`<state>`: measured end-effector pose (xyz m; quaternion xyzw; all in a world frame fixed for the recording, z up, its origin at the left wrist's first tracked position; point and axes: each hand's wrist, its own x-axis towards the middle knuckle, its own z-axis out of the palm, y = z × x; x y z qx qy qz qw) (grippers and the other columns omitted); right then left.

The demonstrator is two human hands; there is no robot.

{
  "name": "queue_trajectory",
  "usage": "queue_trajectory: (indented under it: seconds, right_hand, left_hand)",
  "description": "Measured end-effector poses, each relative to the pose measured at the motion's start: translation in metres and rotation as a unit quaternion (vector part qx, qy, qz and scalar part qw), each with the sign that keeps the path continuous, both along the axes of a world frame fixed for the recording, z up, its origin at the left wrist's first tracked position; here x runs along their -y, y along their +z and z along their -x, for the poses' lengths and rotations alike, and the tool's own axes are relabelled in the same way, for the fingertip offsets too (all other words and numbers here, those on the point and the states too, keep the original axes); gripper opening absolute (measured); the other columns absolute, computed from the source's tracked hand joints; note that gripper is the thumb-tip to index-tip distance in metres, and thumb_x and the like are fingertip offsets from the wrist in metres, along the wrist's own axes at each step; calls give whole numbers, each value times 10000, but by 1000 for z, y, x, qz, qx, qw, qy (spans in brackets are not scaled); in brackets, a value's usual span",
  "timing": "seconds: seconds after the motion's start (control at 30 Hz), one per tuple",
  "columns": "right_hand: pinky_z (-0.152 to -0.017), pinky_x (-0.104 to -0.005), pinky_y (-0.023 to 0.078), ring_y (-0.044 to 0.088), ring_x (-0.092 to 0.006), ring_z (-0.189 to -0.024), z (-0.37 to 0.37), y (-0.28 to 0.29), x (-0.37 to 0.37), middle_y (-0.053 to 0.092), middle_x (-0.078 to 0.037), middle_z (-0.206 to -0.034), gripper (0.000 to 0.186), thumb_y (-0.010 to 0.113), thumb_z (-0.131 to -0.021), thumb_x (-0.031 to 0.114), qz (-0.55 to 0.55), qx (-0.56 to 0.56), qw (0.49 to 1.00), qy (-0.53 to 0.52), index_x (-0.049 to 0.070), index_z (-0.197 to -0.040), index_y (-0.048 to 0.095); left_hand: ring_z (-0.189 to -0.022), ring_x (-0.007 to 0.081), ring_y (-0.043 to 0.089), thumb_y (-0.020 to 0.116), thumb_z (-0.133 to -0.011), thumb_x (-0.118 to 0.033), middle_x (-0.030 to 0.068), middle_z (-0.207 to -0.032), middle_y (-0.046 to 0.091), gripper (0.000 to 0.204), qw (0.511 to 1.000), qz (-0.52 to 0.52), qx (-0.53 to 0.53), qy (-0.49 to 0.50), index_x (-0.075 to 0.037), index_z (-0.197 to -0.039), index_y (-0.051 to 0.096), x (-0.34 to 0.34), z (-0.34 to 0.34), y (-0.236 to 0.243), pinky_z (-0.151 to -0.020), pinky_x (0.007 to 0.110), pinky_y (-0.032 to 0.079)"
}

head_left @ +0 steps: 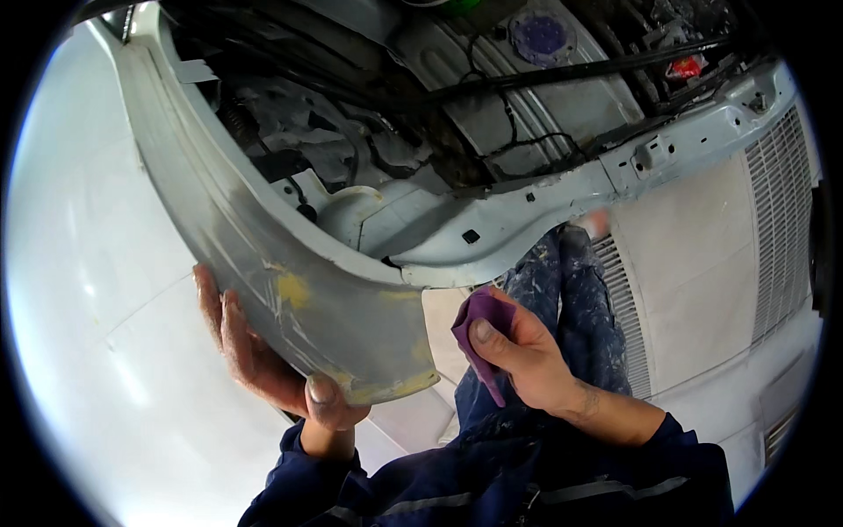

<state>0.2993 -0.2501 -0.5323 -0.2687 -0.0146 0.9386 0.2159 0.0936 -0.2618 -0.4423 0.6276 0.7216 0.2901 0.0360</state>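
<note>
A pale car body panel point(342, 325) curves down from the upper left, with dull grey sanded areas and yellowish patches near its lower end. My left hand point(277, 360) grips that lower part, fingers along its outer edge and thumb at the bottom near the corner. My right hand point(527, 356) is closed on a folded purple sheet point(479, 312), which looks like abrasive paper, just to the right of the panel's end. The sheet's lower corner hangs below my fingers.
Above lies an open engine bay with a metal crossmember point(659, 154), cables and dark hoses. My paint-spattered trousers point(584, 307) show below it. The floor point(685, 272) around my legs has slotted grates point(777, 228). A smooth white surface point(97, 263) fills the left side.
</note>
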Motion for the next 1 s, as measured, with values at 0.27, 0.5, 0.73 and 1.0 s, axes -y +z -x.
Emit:
queue_trajectory:
  seconds: [0.27,0.5,0.73,1.0]
  right_hand:
    - [-805,-256,499,597,-79,-906,22,2,1,670,-52,-1002,354,677,-986,180,-106,-34,994,-11,-18,-1239,528]
    - [-730,-255,500,608,-77,-828,33,-3,-5,694,-61,-952,285,678,-968,147,-86,1,996,-15,-38,-1174,607]
    - [-682,-239,496,601,-72,-777,31,4,-4,692,-47,-933,301,691,-960,140,-71,9,997,-2,-44,-1180,602]
    - [-695,-264,507,614,-79,-789,39,4,-7,692,-85,-845,265,729,-934,176,-96,9,994,46,-54,-1038,648]
  left_hand:
    - [-1520,376,192,347,-850,-665,162,-1616,254,832,997,13,-60,45,-165,-1514,368,7,2,3,-1184,636,267]
    - [-1531,355,169,318,-860,-637,157,-1617,254,810,989,34,-127,67,-164,-1517,365,5,-2,4,-1219,615,199]
    - [-1522,371,164,325,-853,-748,134,-1641,156,828,992,51,-99,66,-265,-1525,319,2,-9,4,-1166,648,295]
    - [-1539,335,154,298,-869,-591,138,-1623,263,780,992,23,-114,56,-153,-1509,383,3,1,3,-1239,579,165]
